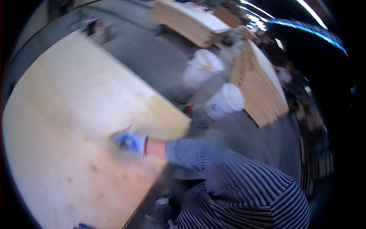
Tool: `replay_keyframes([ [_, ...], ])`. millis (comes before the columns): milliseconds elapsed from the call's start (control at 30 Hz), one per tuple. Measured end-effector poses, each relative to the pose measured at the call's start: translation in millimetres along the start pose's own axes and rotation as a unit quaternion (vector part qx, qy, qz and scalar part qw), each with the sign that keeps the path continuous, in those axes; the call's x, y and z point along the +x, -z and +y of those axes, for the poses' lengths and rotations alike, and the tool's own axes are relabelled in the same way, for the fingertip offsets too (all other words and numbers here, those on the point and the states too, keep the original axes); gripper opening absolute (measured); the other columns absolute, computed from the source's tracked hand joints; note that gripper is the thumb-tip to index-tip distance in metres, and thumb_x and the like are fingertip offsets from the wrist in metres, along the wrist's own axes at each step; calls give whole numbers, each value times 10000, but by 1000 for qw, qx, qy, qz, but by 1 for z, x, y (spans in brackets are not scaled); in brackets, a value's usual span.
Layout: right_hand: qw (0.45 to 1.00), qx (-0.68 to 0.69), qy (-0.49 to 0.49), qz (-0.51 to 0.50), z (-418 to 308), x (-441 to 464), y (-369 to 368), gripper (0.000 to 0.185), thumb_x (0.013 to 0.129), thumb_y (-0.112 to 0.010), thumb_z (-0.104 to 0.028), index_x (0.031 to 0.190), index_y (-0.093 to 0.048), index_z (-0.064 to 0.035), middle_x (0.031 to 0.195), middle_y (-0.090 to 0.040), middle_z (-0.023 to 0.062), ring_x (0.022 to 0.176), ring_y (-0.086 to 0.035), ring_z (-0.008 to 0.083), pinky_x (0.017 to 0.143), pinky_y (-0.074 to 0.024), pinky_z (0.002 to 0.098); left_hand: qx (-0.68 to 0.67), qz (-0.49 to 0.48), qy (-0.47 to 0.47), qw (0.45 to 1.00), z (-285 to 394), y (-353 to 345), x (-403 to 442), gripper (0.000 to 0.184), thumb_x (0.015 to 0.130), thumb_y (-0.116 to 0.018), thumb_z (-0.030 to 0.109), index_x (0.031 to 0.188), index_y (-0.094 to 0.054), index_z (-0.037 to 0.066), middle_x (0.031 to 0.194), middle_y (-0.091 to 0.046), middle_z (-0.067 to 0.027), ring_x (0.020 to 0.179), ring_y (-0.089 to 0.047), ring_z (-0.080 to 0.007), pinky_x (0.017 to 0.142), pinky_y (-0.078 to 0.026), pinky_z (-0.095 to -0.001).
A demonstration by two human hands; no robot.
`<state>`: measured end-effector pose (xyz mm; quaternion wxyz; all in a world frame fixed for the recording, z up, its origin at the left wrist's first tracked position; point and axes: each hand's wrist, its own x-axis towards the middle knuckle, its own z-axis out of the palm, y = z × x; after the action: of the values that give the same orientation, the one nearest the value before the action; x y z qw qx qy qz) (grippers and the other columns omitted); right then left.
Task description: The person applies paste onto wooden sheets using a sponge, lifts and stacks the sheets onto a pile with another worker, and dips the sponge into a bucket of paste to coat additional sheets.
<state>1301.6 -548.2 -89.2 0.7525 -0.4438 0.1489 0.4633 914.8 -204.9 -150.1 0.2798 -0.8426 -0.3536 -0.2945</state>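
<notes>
My right hand [131,142], in a blue and white glove, is low over a large pale wooden sheet [87,99], near its right side. The fingers look closed round a small dark object, blurred by motion, that I cannot make out. Brownish patches and dark spots mark the sheet around the hand. At the bottom edge of the view shows a small blue sliver, perhaps the glove of my left hand [82,226]; its fingers cannot be seen.
Beyond the sheet's right edge, two white buckets [202,68] [225,102] stand on the grey floor. Stacks of wooden sheets [187,23] [255,84] lie behind them. A small, blurred red object [188,110] is near the closer bucket. A person [285,75] is at the far right.
</notes>
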Motion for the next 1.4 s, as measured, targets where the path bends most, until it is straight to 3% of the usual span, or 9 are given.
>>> replay_keyframes([
  [33,986,-13,63,-154,-7,51,17,214,949,-578,-141,1133,-643,-53,1068,-676,51,982,-633,152,869,-523,304,-58,-226,149,961,-22,-35,-32,507,1001,-501,340,1346,-508,-31,1347,-535,-223,1250,-506,-351,1081,-380,-419],
  [333,967,97,70,-226,-134,183,-96,209,886,-630,-58,1093,-637,-34,997,-685,119,911,-665,247,842,-555,383,-60,-289,207,933,21,15,-13,517,988,-522,340,1424,-445,72,1459,-443,-167,1356,-399,-322,1099,-315,-439],
  [400,981,-117,90,-125,-143,212,-86,193,841,-682,-46,1030,-646,-37,929,-692,116,792,-680,237,742,-576,376,-50,-299,206,930,23,17,-11,522,988,-523,337,1433,-434,80,1467,-435,-163,1361,-392,-320,1104,-306,-441],
  [433,922,-303,209,122,-140,220,-93,186,800,-703,-19,977,-649,-31,867,-692,107,721,-683,228,661,-575,384,-54,-297,206,931,23,17,-11,526,986,-524,338,1436,-431,82,1470,-432,-161,1363,-388,-319,1108,-300,-439],
  [533,654,-603,375,261,-151,269,-105,303,711,-754,-150,956,-667,6,915,-706,185,801,-682,282,783,-551,353,-58,-296,210,930,24,16,-11,529,985,-526,338,1440,-428,87,1473,-429,-160,1364,-386,-318,1112,-294,-438],
  [633,566,-721,331,225,-156,248,-150,263,706,-755,-165,941,-727,-52,936,-725,142,819,-694,229,798,-536,323,-59,-299,208,929,23,16,-12,527,983,-527,336,1440,-429,93,1474,-427,-162,1361,-388,-320,1114,-292,-439],
  [733,591,-747,304,-38,-161,236,-137,261,695,-750,-163,931,-744,-54,908,-727,146,821,-694,227,779,-532,320,-59,-296,203,931,23,17,-10,525,981,-530,332,1440,-431,98,1473,-429,-159,1357,-392,-323,1113,-295,-438],
  [1000,548,-759,294,-193,-84,86,-53,214,743,-706,-44,953,-723,-85,905,-714,79,820,-690,219,745,-537,320,-47,-289,211,933,19,10,-20,537,974,-536,377,1437,-442,121,1470,-438,-149,1357,-396,-319,1109,-302,-441],
  [1400,496,-807,303,-103,74,-145,38,297,725,-594,-46,985,-686,-158,957,-661,59,919,-628,274,809,-505,389,-16,-298,212,931,15,-4,-31,624,973,-406,556,1451,-432,155,1501,-404,-134,1378,-373,-301,1108,-270,-465],
])
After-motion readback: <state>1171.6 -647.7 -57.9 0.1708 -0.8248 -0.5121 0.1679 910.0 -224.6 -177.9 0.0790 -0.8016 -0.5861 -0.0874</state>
